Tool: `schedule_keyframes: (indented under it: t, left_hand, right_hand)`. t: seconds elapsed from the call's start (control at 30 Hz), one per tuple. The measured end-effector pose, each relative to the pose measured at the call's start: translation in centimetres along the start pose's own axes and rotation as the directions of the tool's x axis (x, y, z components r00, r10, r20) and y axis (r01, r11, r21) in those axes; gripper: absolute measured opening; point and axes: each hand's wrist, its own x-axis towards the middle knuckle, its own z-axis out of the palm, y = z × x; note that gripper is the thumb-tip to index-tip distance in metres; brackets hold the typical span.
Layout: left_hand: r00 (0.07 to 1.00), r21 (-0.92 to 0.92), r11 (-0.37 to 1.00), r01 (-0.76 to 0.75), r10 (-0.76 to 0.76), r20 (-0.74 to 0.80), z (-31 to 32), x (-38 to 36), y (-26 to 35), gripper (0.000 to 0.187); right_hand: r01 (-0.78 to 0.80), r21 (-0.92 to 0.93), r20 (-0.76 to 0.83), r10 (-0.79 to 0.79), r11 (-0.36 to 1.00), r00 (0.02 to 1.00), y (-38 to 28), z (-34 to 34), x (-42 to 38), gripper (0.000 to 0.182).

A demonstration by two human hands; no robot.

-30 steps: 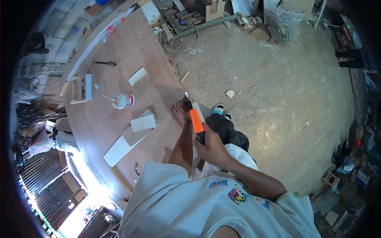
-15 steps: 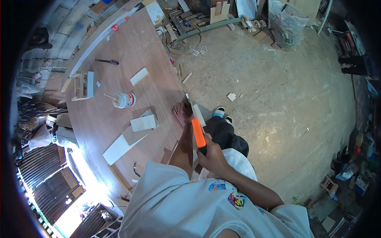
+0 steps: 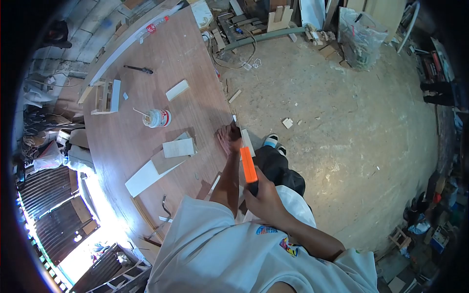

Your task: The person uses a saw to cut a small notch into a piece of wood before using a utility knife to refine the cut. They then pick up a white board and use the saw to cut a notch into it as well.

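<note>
My left hand (image 3: 228,138) rests palm down on the right edge of the wooden table (image 3: 183,58), its fingers slightly spread. Beyond its knuckles a small white end (image 3: 234,118) shows at the edge. Just right of it is a pale wood strip (image 3: 248,143). My right hand (image 3: 266,198) is closed around the black grip of an orange tool (image 3: 248,165), close to my left wrist. The tool's far end is too thin to make out. What lies under my left palm is hidden.
On the table are a white-lidded jar (image 3: 157,118), a white block (image 3: 177,91), stacked boards (image 3: 178,148), a dark tool (image 3: 138,69), a small wooden frame (image 3: 115,96) and a bottle (image 3: 151,28). Wood scraps (image 3: 287,123) and a plastic bag (image 3: 361,41) are on the floor.
The whole view has shifted slightly. My left hand keeps its place at the table edge, and the orange tool in my right hand has moved only a little.
</note>
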Motion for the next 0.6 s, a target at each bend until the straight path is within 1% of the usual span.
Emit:
schedule_keyframes:
  t: [0.1,0.13,0.2,0.23,0.3,0.33,0.37,0.43,0.47,0.53,0.57,0.6]
  left_hand:
    - [1.0,0.012,1.0,0.011,-0.011,0.019,-0.3,-1.2,-0.3,0.011]
    - [1.0,0.014,1.0,0.012,-0.013,0.022,-0.4,-1.4,-0.2,0.011]
    - [1.0,0.017,1.0,0.014,-0.014,0.027,-0.6,-1.6,0.1,0.011]
    - [1.0,0.016,1.0,0.014,-0.014,0.025,-0.5,-1.5,0.2,0.011]
    - [1.0,0.017,1.0,0.012,-0.012,0.02,-0.1,-1.1,0.4,0.01]
    - [0.999,0.02,1.0,0.012,-0.013,0.03,-0.2,-1.4,0.3,0.01]
    - [0.999,0.021,1.0,0.013,-0.014,0.039,-0.1,-1.7,0.3,0.01]
    - [0.998,0.023,1.0,0.02,-0.021,0.053,-0.1,-2.6,0.6,0.01]
    - [0.998,0.022,1.0,0.02,-0.022,0.054,-0.1,-2.7,0.8,0.01]
    - [0.998,0.024,0.999,0.021,-0.022,0.051,-0.4,-2.6,1.2,0.01]
    - [0.999,0.026,0.999,0.021,-0.022,0.047,-0.4,-2.4,1.3,0.01]
    - [0.999,0.029,0.999,0.02,-0.021,0.044,-0.4,-2.2,1.3,0.01]
  right_hand:
    - [-0.064,-0.018,0.04,0.065,0.998,0.997,0.5,-0.4,-1.4,0.04]
    - [-0.066,-0.019,0.041,0.067,0.998,0.997,1.2,-0.2,-0.7,0.04]
    - [-0.084,-0.12,0.054,0.091,0.989,0.994,3.2,0.3,1.6,0.043]
    - [-0.079,-0.123,0.055,0.087,0.989,0.995,3.1,0.2,1.5,0.043]
    - [-0.046,-0.097,0.076,0.053,0.994,0.996,2.5,0.2,0.8,0.045]
    - [-0.032,-0.072,0.036,0.034,0.997,0.999,1.5,0.2,-0.5,0.041]
    - [-0.038,-0.072,0.035,0.041,0.997,0.999,1.3,0.2,-1.3,0.041]
    - [-0.049,0.005,0.056,0.049,0.999,0.997,1.1,0.0,-2.4,0.037]
    - [-0.048,0.002,0.055,0.047,0.999,0.997,2.0,0.1,-1.6,0.037]
    - [-0.028,-0.136,0.07,0.038,0.99,0.997,4.3,0.5,1.3,0.036]
    - [-0.022,-0.137,0.072,0.032,0.99,0.997,4.3,0.3,1.6,0.036]
    - [-0.046,-0.046,0.044,0.048,0.998,0.998,3.9,0.2,1.8,0.032]
